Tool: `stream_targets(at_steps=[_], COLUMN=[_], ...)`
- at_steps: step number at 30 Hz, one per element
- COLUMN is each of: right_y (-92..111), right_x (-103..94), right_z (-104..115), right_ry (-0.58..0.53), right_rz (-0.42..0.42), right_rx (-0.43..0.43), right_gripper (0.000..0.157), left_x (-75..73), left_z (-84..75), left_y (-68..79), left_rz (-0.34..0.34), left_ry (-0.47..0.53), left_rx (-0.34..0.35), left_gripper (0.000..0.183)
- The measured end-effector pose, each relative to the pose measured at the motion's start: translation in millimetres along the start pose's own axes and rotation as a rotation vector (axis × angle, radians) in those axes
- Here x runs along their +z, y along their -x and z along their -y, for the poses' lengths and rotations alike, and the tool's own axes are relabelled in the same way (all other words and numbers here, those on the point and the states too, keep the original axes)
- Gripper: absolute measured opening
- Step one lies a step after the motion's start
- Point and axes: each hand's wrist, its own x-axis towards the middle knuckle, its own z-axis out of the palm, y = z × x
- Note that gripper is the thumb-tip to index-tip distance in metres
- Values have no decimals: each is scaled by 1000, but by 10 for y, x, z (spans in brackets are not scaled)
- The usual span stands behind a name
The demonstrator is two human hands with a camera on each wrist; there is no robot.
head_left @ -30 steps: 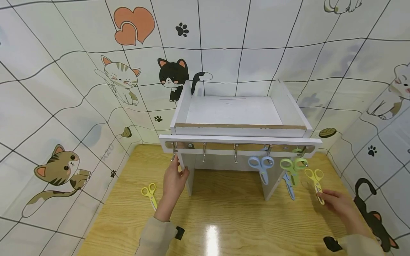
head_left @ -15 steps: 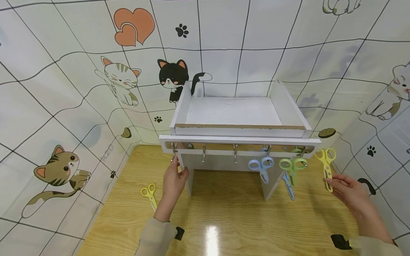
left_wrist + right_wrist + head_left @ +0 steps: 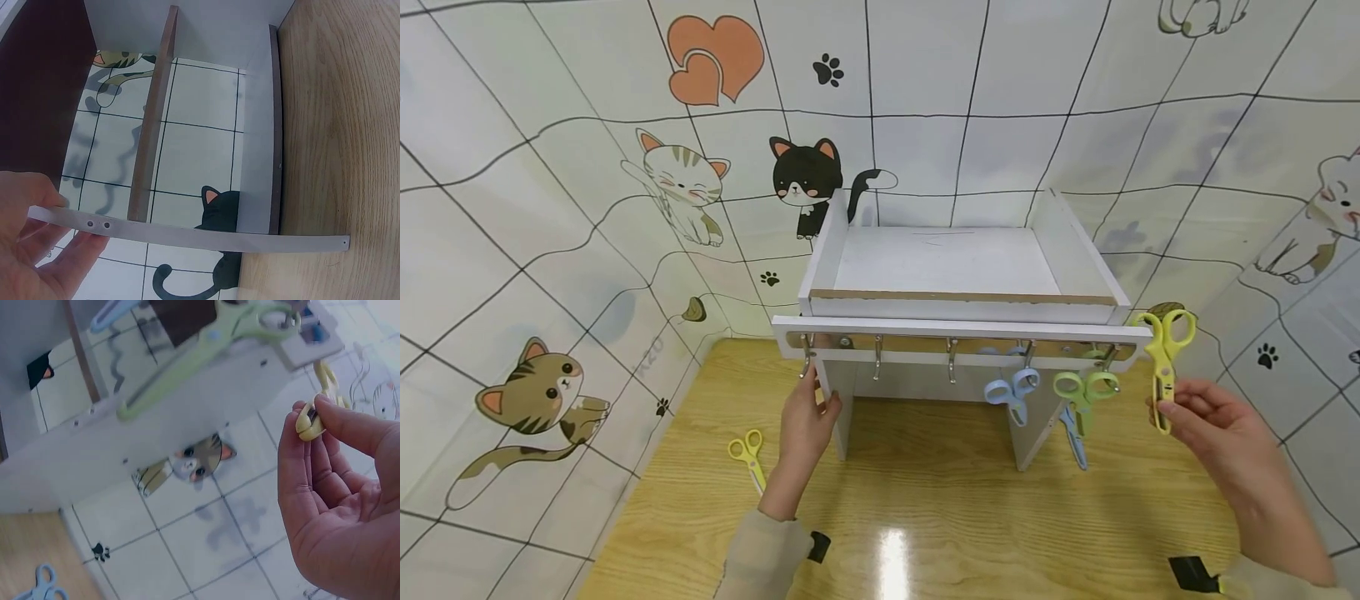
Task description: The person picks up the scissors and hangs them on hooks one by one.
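"From where you sit, what does the feed show?"

"On my distant screen, yellow scissors (image 3: 1163,360) stand nearly upright, handles up, pinched near the blade end between thumb and fingers of the right hand (image 3: 1236,442). They rise beyond its fingertips, at the right end of the hook board (image 3: 917,325) on a white shelf (image 3: 955,308). The right hand is the nearer to that end; the left hand (image 3: 808,425) is well apart, at the opposite one."

"Doing what?"

"Gripping the left side panel (image 3: 844,421), thumb on one face, fingers on the other, as the left wrist view shows. Green scissors (image 3: 1083,410) hang close by the yellow pair, from the rightmost hook (image 3: 1108,358)."

"What can't you make out?"

"Depth, chiefly. In the head view one yellow loop overlaps the board's end, and I cannot tell whether they touch. The right wrist view meets the blades almost end-on, the handles partly hidden by the hand. On the table (image 3: 910,487), a second yellow pair (image 3: 751,461) loses its tips behind the left wrist."
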Motion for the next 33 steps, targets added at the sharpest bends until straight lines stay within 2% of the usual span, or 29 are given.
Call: stream_targets(at_steps=[3, 11, 15, 20, 25, 29, 33], right_y=[19, 53, 64, 96, 121, 121, 156], right_x=[110, 327, 422, 540, 694, 817, 920], right_z=[33, 175, 219, 242, 203, 176, 167], right_ry=[42, 73, 47, 49, 82, 158, 237], right_rz=[21, -129, -151, -97, 27, 121, 121], right_rx=[-52, -96, -152, -155, -190, -211, -187], right_gripper=[34, 25, 23, 26, 33, 31, 30], left_x=[0, -5, -4, -2, -3, -6, -7], left_z=[-3, 6, 3, 0, 3, 6, 6], left_y=[-4, 0, -4, 2, 9, 10, 7], left_rz=[0, -6, -1, 3, -2, -3, -2], left_ry=[6, 6, 9, 18, 7, -3, -3], left_rx=[2, 1, -3, -12, -1, 7, 5], left_gripper=[50, 54, 54, 58, 56, 54, 53])
